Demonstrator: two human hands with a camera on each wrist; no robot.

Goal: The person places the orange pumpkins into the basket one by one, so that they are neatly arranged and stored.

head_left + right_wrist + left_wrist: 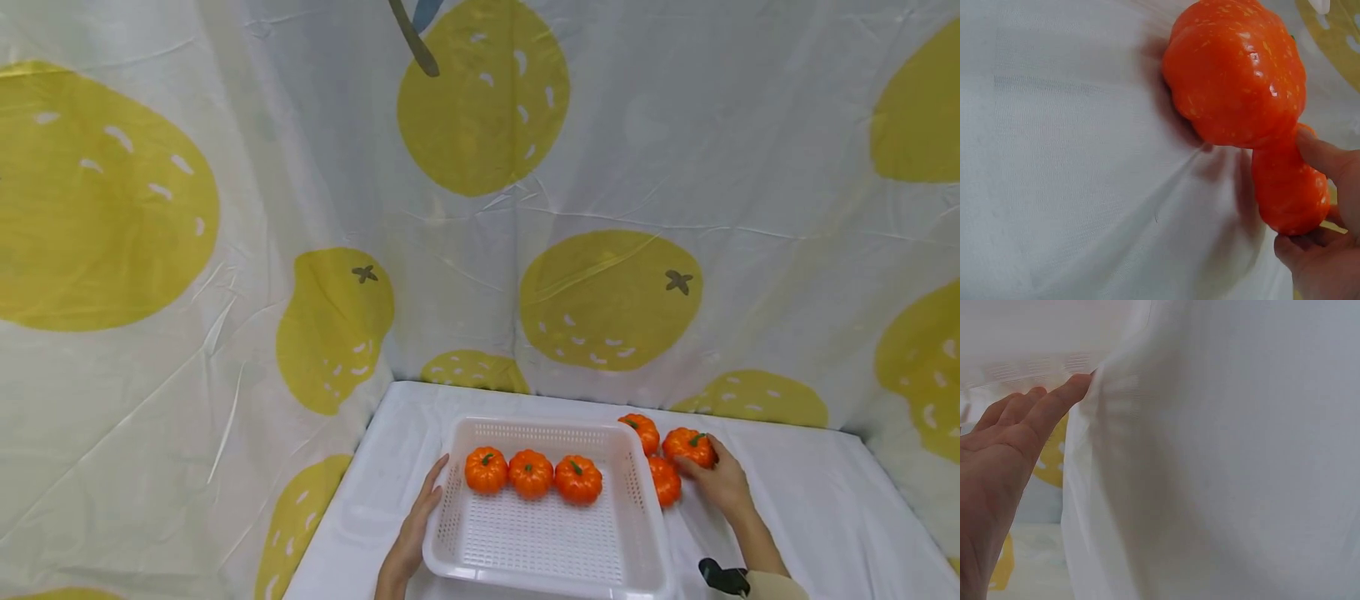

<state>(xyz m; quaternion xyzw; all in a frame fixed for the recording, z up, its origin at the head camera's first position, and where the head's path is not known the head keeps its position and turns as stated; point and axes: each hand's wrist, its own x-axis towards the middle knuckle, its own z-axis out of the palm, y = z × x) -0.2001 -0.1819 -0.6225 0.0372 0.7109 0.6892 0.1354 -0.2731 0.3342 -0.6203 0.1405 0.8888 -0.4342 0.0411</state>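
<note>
Nearest in the head view, a basket [536, 542] holds three pumpkins [531, 475], and right of it, beside two more pumpkins [665, 482], the right hand [724, 483] pinches another pumpkin [688, 447]; from the left wrist, the left hand [1007, 459], straight-fingered, seemingly touches the basket; from the right, thumb and fingers [1322, 152] clasp a pumpkin.

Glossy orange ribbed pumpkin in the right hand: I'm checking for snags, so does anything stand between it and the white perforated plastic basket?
Yes: one near orange pumpkin and one far orange pumpkin sit between the held pumpkin and the basket's raised right wall, itself in the way.
</note>
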